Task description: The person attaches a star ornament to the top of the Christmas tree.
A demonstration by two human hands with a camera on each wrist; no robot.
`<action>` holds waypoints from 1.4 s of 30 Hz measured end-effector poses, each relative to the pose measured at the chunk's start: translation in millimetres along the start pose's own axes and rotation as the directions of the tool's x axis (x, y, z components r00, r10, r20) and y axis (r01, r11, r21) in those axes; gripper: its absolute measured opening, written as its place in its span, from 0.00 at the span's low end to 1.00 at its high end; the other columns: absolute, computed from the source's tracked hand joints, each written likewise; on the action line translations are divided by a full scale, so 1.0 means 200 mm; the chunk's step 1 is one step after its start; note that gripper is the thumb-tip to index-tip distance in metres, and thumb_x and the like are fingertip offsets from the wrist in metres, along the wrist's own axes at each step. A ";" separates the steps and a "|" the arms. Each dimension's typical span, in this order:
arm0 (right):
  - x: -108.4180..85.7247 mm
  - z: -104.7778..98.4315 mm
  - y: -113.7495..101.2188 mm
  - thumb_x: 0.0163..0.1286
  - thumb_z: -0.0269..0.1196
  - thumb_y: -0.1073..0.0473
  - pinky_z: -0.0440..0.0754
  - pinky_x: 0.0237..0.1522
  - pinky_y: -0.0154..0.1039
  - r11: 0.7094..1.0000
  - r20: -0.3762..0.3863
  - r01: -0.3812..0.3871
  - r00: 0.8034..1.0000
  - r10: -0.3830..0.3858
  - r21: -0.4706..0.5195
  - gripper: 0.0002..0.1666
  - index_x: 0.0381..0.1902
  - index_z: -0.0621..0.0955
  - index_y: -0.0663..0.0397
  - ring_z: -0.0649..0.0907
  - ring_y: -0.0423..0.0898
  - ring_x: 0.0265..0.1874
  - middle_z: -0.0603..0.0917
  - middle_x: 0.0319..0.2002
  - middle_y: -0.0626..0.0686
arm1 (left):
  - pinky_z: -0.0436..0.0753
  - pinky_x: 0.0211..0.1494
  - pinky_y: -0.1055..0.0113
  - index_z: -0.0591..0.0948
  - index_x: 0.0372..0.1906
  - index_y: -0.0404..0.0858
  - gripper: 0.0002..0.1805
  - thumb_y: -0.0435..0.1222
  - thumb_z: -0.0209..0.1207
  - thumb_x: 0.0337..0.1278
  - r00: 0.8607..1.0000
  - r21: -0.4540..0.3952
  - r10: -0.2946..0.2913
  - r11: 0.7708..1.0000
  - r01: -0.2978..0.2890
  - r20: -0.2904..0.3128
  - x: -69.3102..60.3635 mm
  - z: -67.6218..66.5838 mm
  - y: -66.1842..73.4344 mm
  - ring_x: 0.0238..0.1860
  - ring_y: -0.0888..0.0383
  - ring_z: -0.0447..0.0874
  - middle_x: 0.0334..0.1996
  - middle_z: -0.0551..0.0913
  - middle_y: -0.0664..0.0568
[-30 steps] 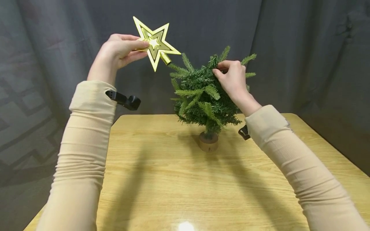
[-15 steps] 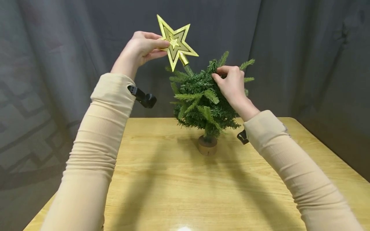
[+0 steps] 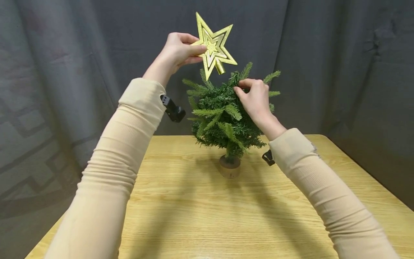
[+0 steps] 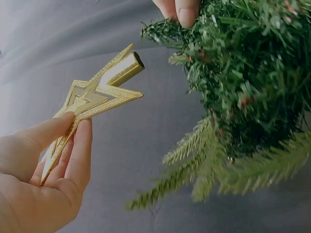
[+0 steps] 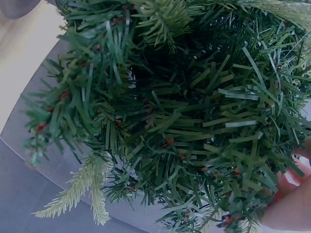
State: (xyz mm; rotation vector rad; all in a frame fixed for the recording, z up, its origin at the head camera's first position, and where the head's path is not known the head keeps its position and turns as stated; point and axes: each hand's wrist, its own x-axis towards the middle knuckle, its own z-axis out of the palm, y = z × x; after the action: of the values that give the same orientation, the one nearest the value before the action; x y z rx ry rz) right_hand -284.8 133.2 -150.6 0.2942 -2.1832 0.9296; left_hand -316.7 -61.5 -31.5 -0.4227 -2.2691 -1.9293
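A gold star tree topper (image 3: 211, 46) is pinched between the thumb and fingers of my left hand (image 3: 181, 52). Its short hollow tube (image 4: 125, 70) points down and right, just above the small artificial Christmas tree (image 3: 223, 115) and apart from it. The tree stands upright on a round wooden base (image 3: 230, 167). Near its top, my right hand (image 3: 257, 97) pinches a green sprig with thumb and forefinger. Dense needles fill the right wrist view, where only part of the right hand (image 5: 291, 201) shows at the edge.
The wooden table (image 3: 207, 216) carries the tree toward its far edge. Behind it hangs a dark grey curtain (image 3: 136, 32). Black wrist cameras stick out from the left cuff (image 3: 174, 109) and the right cuff.
My left hand has carried the star rightward, close to the treetop. My right hand keeps its pinch on the tree. The tree sits slightly lower in the head view.
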 end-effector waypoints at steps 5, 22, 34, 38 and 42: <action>0.00 0.00 -0.01 0.67 0.60 0.59 0.75 0.57 0.49 1.000 0.008 0.004 1.000 -0.004 0.001 0.17 0.50 0.82 0.63 0.82 0.56 0.46 0.84 0.47 0.63 | 0.83 0.48 0.72 0.78 0.50 0.33 0.18 0.29 0.63 0.53 1.000 0.034 0.028 0.999 -0.028 0.013 0.02 0.05 0.01 0.37 0.59 0.82 0.34 0.78 0.53; 0.00 0.01 -0.03 0.67 0.60 0.59 0.75 0.57 0.50 1.000 0.015 0.010 1.000 -0.010 -0.003 0.17 0.50 0.81 0.63 0.81 0.57 0.47 0.84 0.48 0.63 | 0.84 0.48 0.68 0.78 0.51 0.33 0.19 0.29 0.64 0.51 0.992 0.110 0.095 0.989 -0.103 0.080 0.07 0.12 0.07 0.31 0.62 0.81 0.31 0.79 0.54; 0.00 0.02 -0.01 0.67 0.60 0.59 0.73 0.58 0.51 0.999 -0.018 0.049 0.999 -0.049 -0.021 0.16 0.49 0.82 0.63 0.81 0.58 0.48 0.84 0.47 0.63 | 0.84 0.49 0.65 0.78 0.43 0.36 0.13 0.30 0.63 0.52 0.956 0.248 0.181 0.939 -0.238 0.232 0.06 0.16 0.05 0.33 0.61 0.82 0.29 0.81 0.55; -0.01 0.03 -0.01 0.67 0.61 0.59 0.75 0.55 0.49 0.998 -0.045 0.060 0.997 -0.061 -0.034 0.16 0.47 0.83 0.63 0.83 0.58 0.45 0.85 0.46 0.63 | 0.84 0.48 0.66 0.78 0.42 0.36 0.12 0.31 0.64 0.51 0.951 0.291 0.184 0.922 -0.255 0.250 0.06 0.17 0.04 0.30 0.62 0.81 0.28 0.81 0.55; -0.01 0.03 -0.01 0.67 0.61 0.58 0.76 0.54 0.49 0.996 -0.067 0.070 0.995 -0.074 -0.054 0.15 0.46 0.83 0.63 0.82 0.58 0.44 0.85 0.44 0.63 | 0.84 0.48 0.66 0.78 0.45 0.35 0.14 0.31 0.64 0.51 0.950 0.312 0.188 0.913 -0.263 0.251 0.06 0.18 0.04 0.30 0.63 0.81 0.28 0.80 0.56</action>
State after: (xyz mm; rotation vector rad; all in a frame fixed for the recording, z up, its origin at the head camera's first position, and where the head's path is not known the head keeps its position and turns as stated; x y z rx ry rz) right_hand -285.0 127.1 -153.6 0.3092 -2.1161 0.8300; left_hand -322.9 -24.5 -26.6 -0.8402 -2.4905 -1.3994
